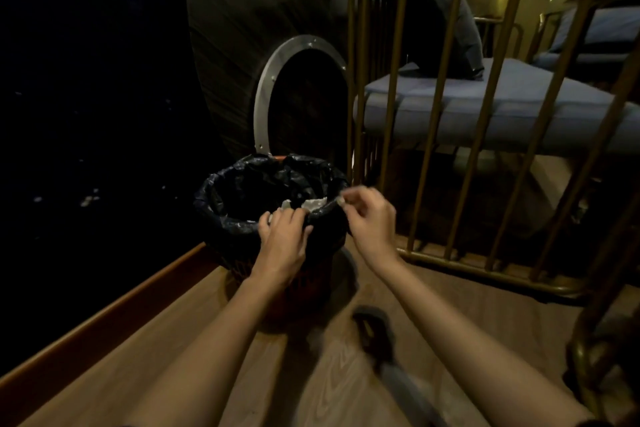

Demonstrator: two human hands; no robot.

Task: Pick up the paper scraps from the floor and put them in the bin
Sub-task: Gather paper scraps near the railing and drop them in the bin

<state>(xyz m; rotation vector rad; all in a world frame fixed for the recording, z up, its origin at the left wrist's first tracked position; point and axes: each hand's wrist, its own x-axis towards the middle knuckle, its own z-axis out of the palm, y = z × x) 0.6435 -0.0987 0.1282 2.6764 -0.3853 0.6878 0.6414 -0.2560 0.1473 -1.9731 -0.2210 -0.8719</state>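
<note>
A round bin (221, 204) lined with a black plastic bag stands on the wooden floor just ahead of me. My left hand (282, 239) rests over its near rim, fingers curled around white paper scraps (287, 208). More white paper (315, 203) lies inside the bin by the near rim. My right hand (370, 218) hovers at the bin's right rim, thumb and fingers pinched on a small pale scrap (340, 199). Tiny pale specks (88, 199) show on the dark area to the left; whether they are scraps is unclear.
A brass-coloured railed frame (433, 135) with a blue cushion (519, 104) stands close on the right. Behind the bin is a dark ribbed panel with a metal-ringed round opening (266, 87). A raised wooden edge (114, 302) borders the floor on the left. My foot in a dark sandal (375, 333) is below.
</note>
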